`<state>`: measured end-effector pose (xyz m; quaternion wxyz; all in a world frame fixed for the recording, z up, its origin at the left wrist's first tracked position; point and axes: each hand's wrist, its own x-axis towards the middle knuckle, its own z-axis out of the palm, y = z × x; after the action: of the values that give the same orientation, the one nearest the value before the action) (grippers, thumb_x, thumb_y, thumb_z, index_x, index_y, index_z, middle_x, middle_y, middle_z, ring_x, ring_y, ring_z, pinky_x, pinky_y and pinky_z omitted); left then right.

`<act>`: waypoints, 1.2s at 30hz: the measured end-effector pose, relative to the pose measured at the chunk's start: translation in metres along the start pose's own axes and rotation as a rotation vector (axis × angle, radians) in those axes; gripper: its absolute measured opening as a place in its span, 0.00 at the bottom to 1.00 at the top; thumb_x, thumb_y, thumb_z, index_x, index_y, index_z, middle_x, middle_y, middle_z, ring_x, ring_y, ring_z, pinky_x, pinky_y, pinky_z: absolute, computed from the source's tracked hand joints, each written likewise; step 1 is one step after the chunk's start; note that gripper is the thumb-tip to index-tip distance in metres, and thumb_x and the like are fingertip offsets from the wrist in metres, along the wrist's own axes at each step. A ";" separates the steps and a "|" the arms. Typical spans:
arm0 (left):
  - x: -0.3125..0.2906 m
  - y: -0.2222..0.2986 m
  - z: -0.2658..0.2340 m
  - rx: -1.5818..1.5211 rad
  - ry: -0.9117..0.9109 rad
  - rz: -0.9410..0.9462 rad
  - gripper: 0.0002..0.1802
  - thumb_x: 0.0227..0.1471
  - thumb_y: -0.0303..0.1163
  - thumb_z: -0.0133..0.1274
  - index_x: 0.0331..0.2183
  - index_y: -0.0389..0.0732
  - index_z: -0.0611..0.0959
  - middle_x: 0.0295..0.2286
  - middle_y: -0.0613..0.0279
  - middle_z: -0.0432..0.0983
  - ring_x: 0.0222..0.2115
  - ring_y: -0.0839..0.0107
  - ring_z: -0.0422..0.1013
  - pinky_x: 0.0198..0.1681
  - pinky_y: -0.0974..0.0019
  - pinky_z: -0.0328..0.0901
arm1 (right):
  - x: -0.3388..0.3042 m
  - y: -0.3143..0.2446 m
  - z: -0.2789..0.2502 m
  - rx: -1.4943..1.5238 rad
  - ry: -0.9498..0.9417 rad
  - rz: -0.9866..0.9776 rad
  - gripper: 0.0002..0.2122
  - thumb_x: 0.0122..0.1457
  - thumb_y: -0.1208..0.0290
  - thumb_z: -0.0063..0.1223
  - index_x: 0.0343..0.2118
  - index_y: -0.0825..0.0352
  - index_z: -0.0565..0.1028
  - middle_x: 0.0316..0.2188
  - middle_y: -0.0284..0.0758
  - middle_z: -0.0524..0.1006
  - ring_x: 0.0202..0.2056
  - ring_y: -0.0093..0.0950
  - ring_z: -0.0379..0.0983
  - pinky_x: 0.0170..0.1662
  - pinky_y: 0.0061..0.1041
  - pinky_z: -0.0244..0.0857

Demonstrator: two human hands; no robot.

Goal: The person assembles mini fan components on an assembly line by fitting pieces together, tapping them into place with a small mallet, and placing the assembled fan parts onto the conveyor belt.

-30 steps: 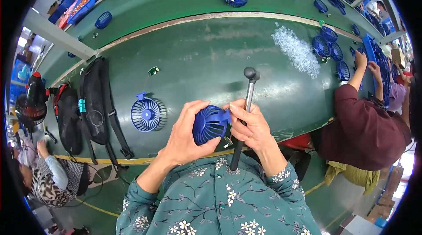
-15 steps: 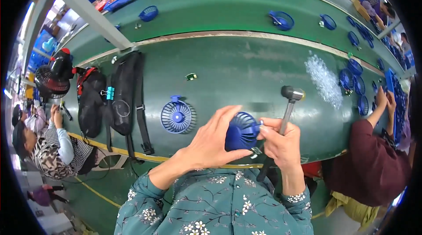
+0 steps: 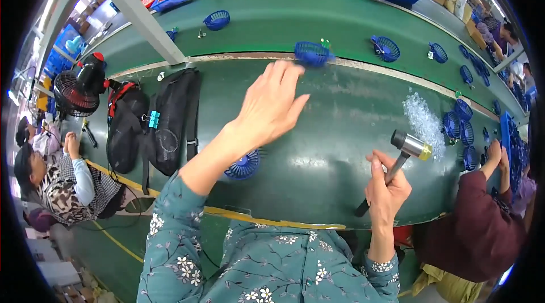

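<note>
My left hand (image 3: 269,101) reaches toward the far edge of the green table, fingers stretched out and thumb apart, holding nothing. Just beyond its fingertips is a blue plastic fan housing (image 3: 312,53), blurred by motion, over the pale ledge by the conveyor. A second blue fan housing (image 3: 245,168) lies on the table, partly covered by my left forearm. My right hand (image 3: 388,192) is wrapped around the shaft of a mallet (image 3: 410,145) with one black face and one yellowish face; its head points up and away from me.
Black bags (image 3: 173,121) with a teal clip lie at left beside a small black-and-red fan (image 3: 76,96). A pile of clear small pieces (image 3: 424,121) is at right near several blue housings (image 3: 452,125). More housings ride the green conveyor (image 3: 261,19). Co-workers sit on both sides.
My left hand has moved up and away with the fan housing and let go of it near the conveyor. The right hand, still holding the mallet, has shifted slightly right.
</note>
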<state>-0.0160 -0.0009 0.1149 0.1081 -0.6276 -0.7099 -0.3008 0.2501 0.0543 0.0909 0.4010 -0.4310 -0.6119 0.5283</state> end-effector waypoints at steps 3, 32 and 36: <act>-0.047 0.007 -0.031 0.124 -0.251 -0.083 0.16 0.48 0.36 0.60 0.37 0.39 0.77 0.33 0.54 0.75 0.37 0.54 0.71 0.37 0.55 0.66 | -0.003 0.008 -0.007 0.084 -0.057 0.107 0.09 0.61 0.74 0.55 0.41 0.71 0.78 0.22 0.30 0.77 0.14 0.09 0.57 0.17 0.14 0.49; -0.112 0.051 -0.003 -1.393 -0.146 -0.844 0.25 0.60 0.29 0.50 0.55 0.32 0.64 0.43 0.47 0.74 0.36 0.64 0.75 0.36 0.63 0.73 | 0.005 0.002 -0.004 -0.010 -0.470 0.316 0.16 0.57 0.65 0.60 0.40 0.75 0.77 0.17 0.25 0.70 0.12 0.12 0.58 0.13 0.18 0.47; -0.107 0.055 -0.008 -1.406 -0.457 -0.967 0.31 0.62 0.38 0.48 0.57 0.27 0.59 0.40 0.42 0.75 0.26 0.66 0.76 0.26 0.67 0.73 | 0.015 0.000 -0.008 0.061 -0.524 0.367 0.17 0.59 0.62 0.58 0.40 0.75 0.76 0.12 0.23 0.65 0.11 0.12 0.57 0.13 0.18 0.46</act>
<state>0.0548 -0.0920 0.0804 -0.5868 -0.2244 -0.5525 -0.5477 0.2528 0.0711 0.0927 0.1405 -0.3711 -0.5901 0.7031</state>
